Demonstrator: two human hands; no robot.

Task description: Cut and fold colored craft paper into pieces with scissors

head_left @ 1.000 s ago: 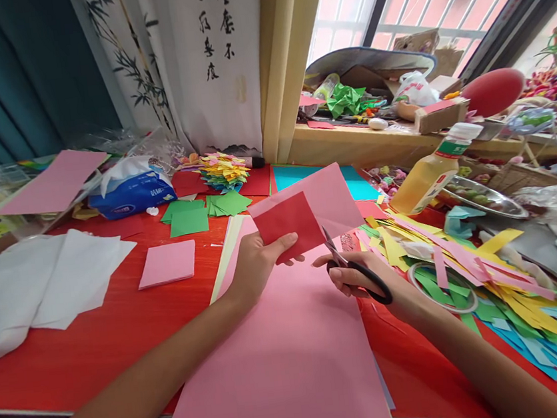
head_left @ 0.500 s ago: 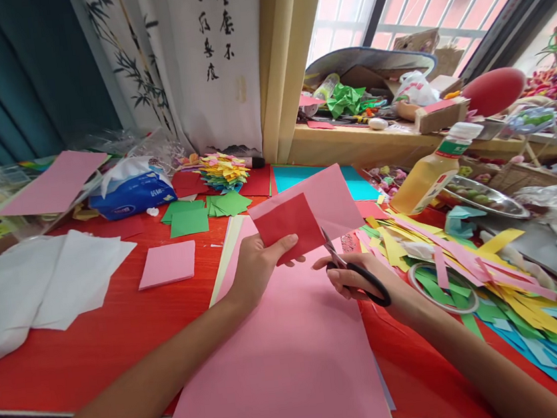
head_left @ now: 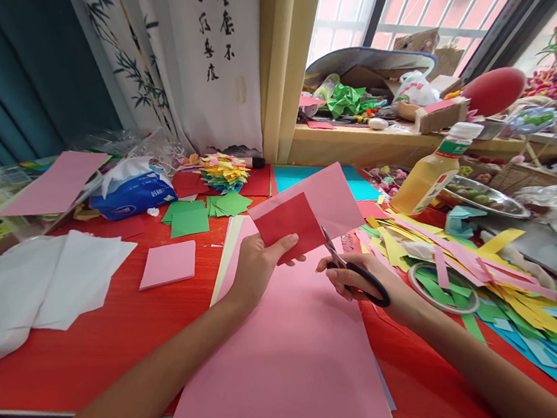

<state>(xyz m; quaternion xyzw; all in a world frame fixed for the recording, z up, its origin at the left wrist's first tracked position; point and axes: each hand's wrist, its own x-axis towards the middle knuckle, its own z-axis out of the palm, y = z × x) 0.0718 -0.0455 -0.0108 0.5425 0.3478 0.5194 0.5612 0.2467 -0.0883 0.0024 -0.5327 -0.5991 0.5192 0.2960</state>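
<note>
My left hand (head_left: 263,262) pinches a red paper square (head_left: 291,224) laid over a larger piece of pink paper (head_left: 334,192), thumb on top and fingers behind. In my right hand (head_left: 354,277) are scissors (head_left: 367,279) with black handles. Their blades point up at the right edge of the red square, over the pink paper; how far they are parted is hard to see. Below both hands lies a stack of large pink sheets (head_left: 286,362). To the left, a small pile of pink squares (head_left: 167,264) rests on the red table (head_left: 98,353).
Green squares (head_left: 188,219) and a blue tissue pack (head_left: 131,191) lie farther back. Coloured paper strips (head_left: 514,296) and a roll of tape (head_left: 421,293) cover the right side. A bottle (head_left: 435,171) stands behind them, beside a metal plate (head_left: 488,197). White sheets (head_left: 72,279) lie left.
Almost nothing differs. The fingers of my right hand have shifted slightly on the scissors, while the papers in my left hand stay in nearly the same place.
</note>
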